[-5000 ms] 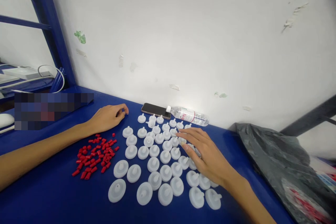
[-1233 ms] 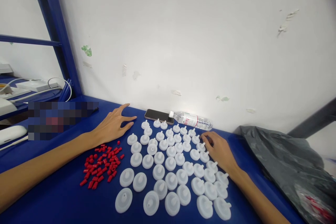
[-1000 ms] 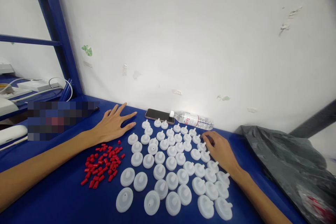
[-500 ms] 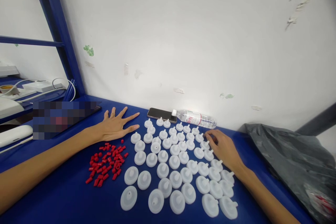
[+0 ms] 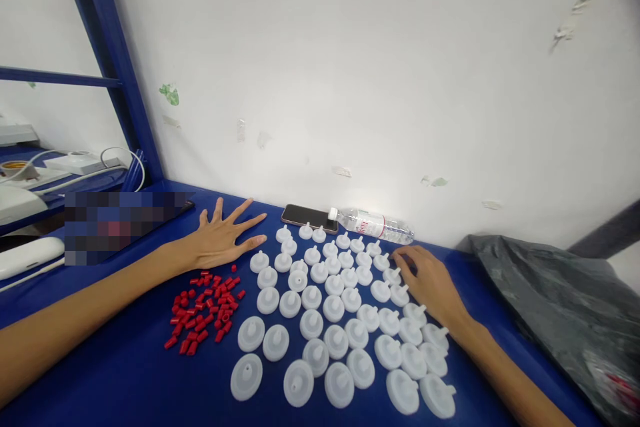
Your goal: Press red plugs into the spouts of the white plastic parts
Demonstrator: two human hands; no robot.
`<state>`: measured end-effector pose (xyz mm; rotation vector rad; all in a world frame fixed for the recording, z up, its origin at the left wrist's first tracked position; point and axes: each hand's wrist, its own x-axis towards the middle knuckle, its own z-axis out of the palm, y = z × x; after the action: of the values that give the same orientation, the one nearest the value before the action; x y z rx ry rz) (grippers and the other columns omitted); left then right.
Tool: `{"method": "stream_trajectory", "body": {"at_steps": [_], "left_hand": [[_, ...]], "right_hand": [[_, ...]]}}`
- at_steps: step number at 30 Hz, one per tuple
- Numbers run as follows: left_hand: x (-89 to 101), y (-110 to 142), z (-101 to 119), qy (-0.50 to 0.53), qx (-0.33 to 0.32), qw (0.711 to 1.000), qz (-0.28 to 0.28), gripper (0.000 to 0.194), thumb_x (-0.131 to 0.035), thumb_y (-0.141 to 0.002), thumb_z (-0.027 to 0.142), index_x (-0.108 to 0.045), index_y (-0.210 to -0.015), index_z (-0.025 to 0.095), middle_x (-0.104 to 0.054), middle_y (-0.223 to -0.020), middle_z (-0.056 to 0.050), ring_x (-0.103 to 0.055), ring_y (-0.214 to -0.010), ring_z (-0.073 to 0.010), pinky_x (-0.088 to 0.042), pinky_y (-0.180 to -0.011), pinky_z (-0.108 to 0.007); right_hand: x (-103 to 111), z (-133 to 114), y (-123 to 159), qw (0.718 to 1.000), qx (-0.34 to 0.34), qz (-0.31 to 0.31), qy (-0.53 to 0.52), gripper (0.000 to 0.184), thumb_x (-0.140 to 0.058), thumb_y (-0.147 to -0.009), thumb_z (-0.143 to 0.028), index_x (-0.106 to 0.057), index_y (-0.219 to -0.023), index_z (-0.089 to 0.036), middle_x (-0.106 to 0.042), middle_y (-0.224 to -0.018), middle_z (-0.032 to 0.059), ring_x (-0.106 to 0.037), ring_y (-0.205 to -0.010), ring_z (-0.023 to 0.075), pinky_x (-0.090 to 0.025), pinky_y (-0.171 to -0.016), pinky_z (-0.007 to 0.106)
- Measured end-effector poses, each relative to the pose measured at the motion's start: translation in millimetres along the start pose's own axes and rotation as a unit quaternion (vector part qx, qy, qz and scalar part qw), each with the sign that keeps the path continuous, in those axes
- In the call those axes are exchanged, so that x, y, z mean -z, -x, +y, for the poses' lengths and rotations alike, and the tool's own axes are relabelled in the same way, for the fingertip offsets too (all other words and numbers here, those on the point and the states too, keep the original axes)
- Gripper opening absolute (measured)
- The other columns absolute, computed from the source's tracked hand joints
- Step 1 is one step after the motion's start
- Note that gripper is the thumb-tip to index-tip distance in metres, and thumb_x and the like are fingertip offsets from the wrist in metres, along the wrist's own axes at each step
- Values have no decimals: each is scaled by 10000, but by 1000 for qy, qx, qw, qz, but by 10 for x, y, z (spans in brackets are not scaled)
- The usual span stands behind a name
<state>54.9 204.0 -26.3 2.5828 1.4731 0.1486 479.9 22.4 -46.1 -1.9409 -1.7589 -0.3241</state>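
My left hand (image 5: 220,240) lies flat on the blue table with its fingers spread, holding nothing. Just below it is a loose heap of small red caps (image 5: 203,313). Many white translucent plastic discs, each with a short stem (image 5: 333,308), are spread over the middle of the table, mostly stem up. At their right edge rests my right hand (image 5: 427,277), its fingers loosely bent and a gap showing between thumb and fingers. Nothing shows in it. Its fingertips are close to a white disc (image 5: 391,276); whether they touch it I cannot tell.
Along the white wall lie a phone (image 5: 310,217) and a clear plastic bottle (image 5: 373,224) on its side. A grey plastic bag (image 5: 555,300) covers the right side. At left are a blurred-out dark flat object (image 5: 125,223), white cables and a blue metal frame (image 5: 120,80).
The left hand's fingers have spread slightly wider. The whole view has shifted a little; the right hand, discs and red caps look otherwise unchanged.
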Motion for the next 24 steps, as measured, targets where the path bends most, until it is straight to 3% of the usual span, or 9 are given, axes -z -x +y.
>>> {"method": "stream_trajectory", "body": {"at_steps": [2,4,7,11,16,19,22,24], "left_hand": [[0,1,1,1,-2,1000,2,761,-354,-960,827,-291,-1639,490,12,-1805,64,77,-1560,-638,-116,-1171,-883],[0,3,-4,1,-5,1000,3,760,-359,-963,818,-293,-1642,481,15,-1807,59,70,-1563,-637,-120,-1171,-883],[-6,2,-17,1,-7,1000,3,762,-357,-969,807,-293,-1648,467,29,-1811,46,71,-1562,-642,-117,-1164,-891],[-23,-11,-35,-2,-6,1000,-2,764,-318,-972,810,-272,-1654,470,54,-1810,65,102,-1563,-631,-98,-1169,-887],[-2,-2,-17,-8,-9,1000,-12,770,-264,-981,812,-237,-1667,465,93,-1804,68,136,-1576,-597,-69,-1179,-874],[27,24,7,-11,-12,1000,-17,766,-257,-994,800,-238,-1675,450,49,-1813,13,104,-1600,-557,-73,-1200,-846],[42,37,18,-13,-13,999,-27,715,-193,-1035,742,-219,-1683,439,-76,-1814,-52,-1,-1629,-507,-75,-1221,-812],[41,31,18,-15,-11,999,-31,690,-169,-1052,709,-208,-1686,439,-126,-1809,-68,-45,-1634,-492,-75,-1224,-804]], "right_hand": [[41,-11,1,999,-14,38,26,398,-408,-1066,-434,-711,-1153,-191,-691,-1252,170,-656,-1189,375,-518,-1036,566],[85,-21,10,995,-28,78,46,515,-392,-1076,-496,-615,-1410,-174,-474,-1574,220,-445,-1460,469,-407,-1143,686],[105,-18,38,993,-13,93,76,650,-385,-1082,-552,-317,-1670,-282,-97,-1794,122,-70,-1612,535,-263,-1174,817],[36,17,71,993,25,48,103,672,-388,-1088,-561,-182,-1704,-389,-27,-1812,60,-39,-1605,566,-276,-1123,874],[-7,40,74,995,33,21,92,691,-455,-1063,-597,-207,-1689,-443,270,-1771,26,-7,-1596,585,-295,-1146,831],[19,19,73,997,36,20,65,700,-422,-1073,-590,-167,-1702,-417,276,-1769,31,26,-1607,558,-269,-1176,808],[48,-25,77,997,57,36,32,661,-351,-1102,-530,-169,-1711,-348,100,-1805,84,-25,-1636,481,-236,-1216,769],[61,-54,76,997,66,45,15,590,-294,-1121,-470,-260,-1689,-312,-75,-1798,117,-132,-1640,422,-253,-1238,718]]}}
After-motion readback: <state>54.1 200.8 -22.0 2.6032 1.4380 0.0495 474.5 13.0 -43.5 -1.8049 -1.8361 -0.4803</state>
